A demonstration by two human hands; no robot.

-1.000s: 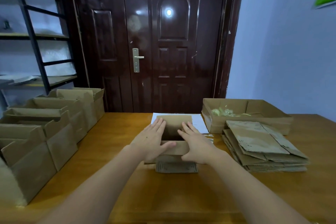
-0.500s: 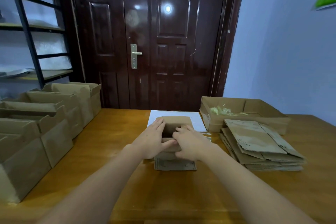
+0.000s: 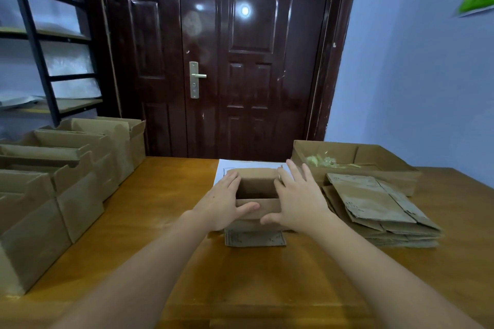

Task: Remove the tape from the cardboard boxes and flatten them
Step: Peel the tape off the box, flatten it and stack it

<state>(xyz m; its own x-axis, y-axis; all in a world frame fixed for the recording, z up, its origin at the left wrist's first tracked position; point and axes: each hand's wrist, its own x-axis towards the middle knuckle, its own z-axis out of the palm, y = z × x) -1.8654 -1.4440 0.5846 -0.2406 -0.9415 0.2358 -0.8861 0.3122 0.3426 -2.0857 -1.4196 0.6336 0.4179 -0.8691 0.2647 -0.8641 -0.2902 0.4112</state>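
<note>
A small brown cardboard box (image 3: 257,178) stands open-topped on the wooden table (image 3: 165,203), a flap lying flat on the table in front of it. My left hand (image 3: 223,203) lies against the box's left side, fingers straight, thumb on the near wall. My right hand (image 3: 296,199) is at the box's right side with fingers spread and straight, thumb near the front wall. Several open cardboard boxes (image 3: 66,168) stand in a row at the left. A stack of flattened boxes (image 3: 379,205) lies at the right.
A wide shallow cardboard tray (image 3: 387,157) with crumpled tape scraps (image 3: 322,161) sits behind the flattened stack. A white sheet (image 3: 227,165) lies under the small box. A dark door (image 3: 235,56) is behind the table, a metal shelf (image 3: 40,61) at the left.
Both hands had closed together over the box's opening half a second ago. Now they have spread apart to its left and right sides, and the right fingers have straightened.
</note>
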